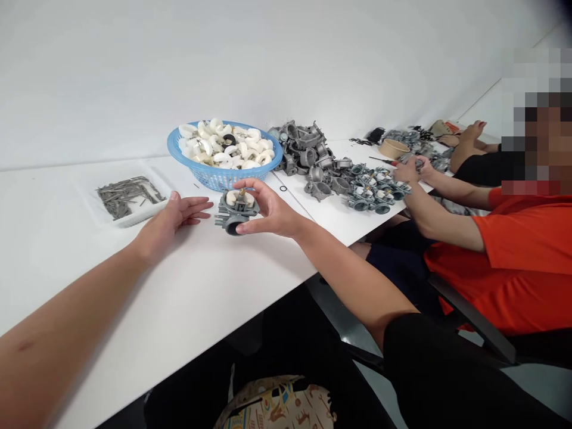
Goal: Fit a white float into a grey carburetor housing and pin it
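Carburettor (236,212) on tabletop (201,286): right hand (268,208), fingers clamped on it. Left hand (172,217) just beside, flat, fingers apart. Blue basket (223,174) of white floats behind.

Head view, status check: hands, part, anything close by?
Right hand grip on grey carburetor body, resting on white table. Left hand open, empty, beside it. Blue basket of white rings close behind.

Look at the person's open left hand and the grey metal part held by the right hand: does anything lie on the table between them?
Nothing visible does. The left hand lies open on the white table, fingers pointing at the grey metal part, which the right hand holds. Only bare tabletop separates them; the blue basket sits behind, the tray of pins off to the left.
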`<action>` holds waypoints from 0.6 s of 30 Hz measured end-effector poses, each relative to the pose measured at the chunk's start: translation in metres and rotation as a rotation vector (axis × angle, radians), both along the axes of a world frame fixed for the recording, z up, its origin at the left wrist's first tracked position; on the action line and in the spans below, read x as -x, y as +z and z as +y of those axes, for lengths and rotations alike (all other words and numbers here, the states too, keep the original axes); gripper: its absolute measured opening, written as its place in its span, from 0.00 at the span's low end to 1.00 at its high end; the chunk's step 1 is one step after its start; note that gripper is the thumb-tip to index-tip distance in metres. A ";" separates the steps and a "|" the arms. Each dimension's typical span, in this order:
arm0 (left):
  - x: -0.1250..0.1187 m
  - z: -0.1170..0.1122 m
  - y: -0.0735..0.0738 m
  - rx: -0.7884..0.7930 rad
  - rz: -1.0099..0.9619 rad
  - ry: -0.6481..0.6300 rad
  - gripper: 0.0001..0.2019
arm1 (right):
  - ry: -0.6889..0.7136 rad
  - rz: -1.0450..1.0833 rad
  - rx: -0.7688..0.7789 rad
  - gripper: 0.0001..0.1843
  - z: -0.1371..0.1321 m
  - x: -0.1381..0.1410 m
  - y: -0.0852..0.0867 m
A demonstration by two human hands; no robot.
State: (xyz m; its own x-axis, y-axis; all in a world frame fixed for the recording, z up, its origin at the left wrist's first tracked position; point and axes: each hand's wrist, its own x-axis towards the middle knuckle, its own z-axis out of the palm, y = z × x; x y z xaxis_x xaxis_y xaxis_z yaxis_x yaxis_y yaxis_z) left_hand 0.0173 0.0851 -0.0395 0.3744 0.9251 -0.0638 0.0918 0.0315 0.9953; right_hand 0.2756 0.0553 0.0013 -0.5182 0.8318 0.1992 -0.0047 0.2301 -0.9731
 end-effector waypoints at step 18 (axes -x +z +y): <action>-0.011 -0.019 0.016 -0.077 0.331 0.025 0.28 | -1.272 -0.060 -0.340 0.36 -0.062 -0.269 0.058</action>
State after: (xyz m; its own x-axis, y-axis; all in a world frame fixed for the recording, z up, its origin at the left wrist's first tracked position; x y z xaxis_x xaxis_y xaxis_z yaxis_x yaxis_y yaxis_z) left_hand 0.0282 0.0658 -0.0240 0.3220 0.9406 -0.1074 0.4107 -0.0366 0.9110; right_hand 0.5448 -0.0066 0.0588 0.5687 0.6547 0.4979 0.4359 0.2734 -0.8574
